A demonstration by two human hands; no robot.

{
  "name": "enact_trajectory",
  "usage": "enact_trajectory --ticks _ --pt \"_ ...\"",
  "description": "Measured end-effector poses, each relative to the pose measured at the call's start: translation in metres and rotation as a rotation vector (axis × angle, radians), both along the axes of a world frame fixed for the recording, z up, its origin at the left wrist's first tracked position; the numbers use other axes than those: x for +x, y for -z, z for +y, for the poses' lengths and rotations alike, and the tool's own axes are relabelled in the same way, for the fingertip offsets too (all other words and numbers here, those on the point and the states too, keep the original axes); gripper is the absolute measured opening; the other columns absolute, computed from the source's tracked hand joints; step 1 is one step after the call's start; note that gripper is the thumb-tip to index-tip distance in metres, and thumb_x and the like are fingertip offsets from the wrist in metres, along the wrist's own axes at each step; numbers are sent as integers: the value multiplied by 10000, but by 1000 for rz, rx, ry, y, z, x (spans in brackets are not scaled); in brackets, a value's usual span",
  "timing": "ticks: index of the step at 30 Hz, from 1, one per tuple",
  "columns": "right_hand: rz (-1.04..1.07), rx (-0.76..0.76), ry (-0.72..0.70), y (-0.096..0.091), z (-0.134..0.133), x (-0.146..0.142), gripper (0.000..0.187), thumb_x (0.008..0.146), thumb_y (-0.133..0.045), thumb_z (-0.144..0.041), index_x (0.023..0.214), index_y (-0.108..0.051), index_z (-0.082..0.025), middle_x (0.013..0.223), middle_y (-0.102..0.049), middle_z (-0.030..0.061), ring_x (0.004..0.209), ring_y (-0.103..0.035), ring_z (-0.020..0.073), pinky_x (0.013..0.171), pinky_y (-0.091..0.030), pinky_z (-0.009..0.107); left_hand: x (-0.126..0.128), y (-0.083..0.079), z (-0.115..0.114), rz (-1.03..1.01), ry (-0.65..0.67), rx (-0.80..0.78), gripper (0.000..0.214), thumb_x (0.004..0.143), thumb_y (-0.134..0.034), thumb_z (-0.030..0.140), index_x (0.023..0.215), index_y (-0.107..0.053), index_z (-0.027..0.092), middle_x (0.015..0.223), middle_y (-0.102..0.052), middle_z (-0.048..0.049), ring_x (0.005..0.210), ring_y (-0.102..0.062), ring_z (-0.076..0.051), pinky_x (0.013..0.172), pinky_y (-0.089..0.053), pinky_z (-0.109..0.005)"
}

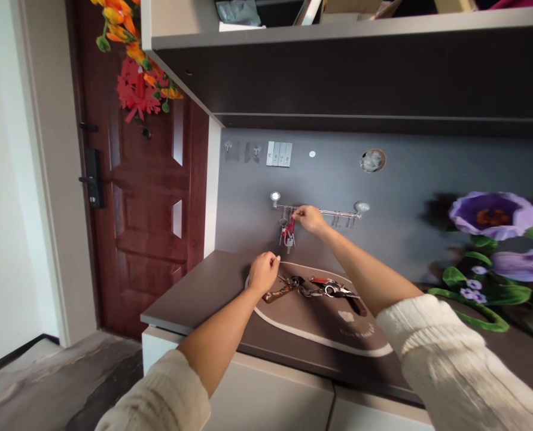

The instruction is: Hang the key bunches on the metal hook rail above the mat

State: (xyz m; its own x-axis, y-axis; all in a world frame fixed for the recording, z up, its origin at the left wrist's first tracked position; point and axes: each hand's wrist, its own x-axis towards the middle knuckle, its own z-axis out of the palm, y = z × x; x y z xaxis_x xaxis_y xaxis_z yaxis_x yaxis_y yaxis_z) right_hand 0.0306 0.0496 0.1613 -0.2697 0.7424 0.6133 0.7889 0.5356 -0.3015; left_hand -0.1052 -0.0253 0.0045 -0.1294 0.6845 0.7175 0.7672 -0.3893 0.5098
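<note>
My right hand (310, 219) is raised to a metal hook rail (340, 214) on the grey back wall. Its fingers pinch the top of a red strap on a bunch of keys (288, 234), which hangs just below the rail. Whether the strap sits on a hook is hidden by the fingers. Lower down, my left hand (265, 272) is held with curled fingers over the near left part of an oval mat (311, 335); what it holds, if anything, cannot be made out. Several more keys and key rings (331, 290) lie on the mat beside it.
Purple artificial flowers (495, 216) stand at the right of the countertop (189, 293). An overhead shelf (338, 78) juts out above. Small wall hooks (256, 151) and a switch panel (279, 154) are on the back wall. A dark red door (149, 221) is at the left.
</note>
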Motion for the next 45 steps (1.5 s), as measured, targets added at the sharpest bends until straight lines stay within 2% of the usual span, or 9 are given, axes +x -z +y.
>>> enact_trajectory --ticks 5,11,16,25,31,36,41,45 --pt "-23 12 77 -2 13 -11 143 735 -552 -196 789 -685 -194 807 -676 44 737 -591 154 666 -409 247 0 1 0 30 -23 6 272 859 -384 321 683 -542 186 717 -592 -35 692 -513 -147 646 -322 -262" --pt "-45 33 168 0 21 -17 178 745 -527 -209 816 -691 -206 848 -681 63 774 -607 169 656 -424 246 0 2 2 45 -23 5 273 860 -381 322 690 -546 188 735 -602 -43 708 -519 -159 652 -327 -272" --pt "-63 20 224 0 20 -20 215 758 -491 -198 846 -687 -209 900 -671 95 815 -612 209 661 -434 286 0 1 2 50 -22 -5 279 861 -377 323 689 -550 187 730 -599 -49 702 -517 -163 645 -322 -278" --pt "-119 -4 245 0 16 -22 210 750 -481 -176 775 -689 -185 897 -658 129 796 -618 243 636 -431 306 1 0 0 50 -17 -9 281 859 -382 320 683 -555 186 711 -588 -51 697 -509 -166 644 -321 -282" --pt "-159 -8 218 0 17 -20 178 756 -507 -167 784 -683 -160 819 -657 115 796 -607 187 680 -419 249 0 1 2 61 -28 -14 277 856 -392 321 686 -560 181 707 -586 -44 683 -507 -154 639 -326 -271" --pt "-178 5 203 -4 10 -16 235 775 -461 -150 855 -682 -159 892 -665 100 832 -594 176 724 -411 239 -1 2 2 71 -41 2 269 853 -401 316 681 -557 181 705 -589 -28 686 -513 -139 640 -338 -255" --pt "-107 67 115 -11 -5 -13 261 745 -458 -109 857 -689 -157 894 -678 75 826 -594 170 720 -411 223 -3 1 2 41 -13 0 259 845 -413 320 683 -561 180 714 -601 -24 696 -526 -137 644 -354 -249" --pt "-10 112 33 -10 -25 -10 244 760 -465 -158 862 -685 -134 816 -677 63 745 -579 151 700 -410 238 -3 0 1 22 15 -2 268 838 -421 328 669 -560 176 701 -599 -24 680 -525 -134 639 -361 -248"
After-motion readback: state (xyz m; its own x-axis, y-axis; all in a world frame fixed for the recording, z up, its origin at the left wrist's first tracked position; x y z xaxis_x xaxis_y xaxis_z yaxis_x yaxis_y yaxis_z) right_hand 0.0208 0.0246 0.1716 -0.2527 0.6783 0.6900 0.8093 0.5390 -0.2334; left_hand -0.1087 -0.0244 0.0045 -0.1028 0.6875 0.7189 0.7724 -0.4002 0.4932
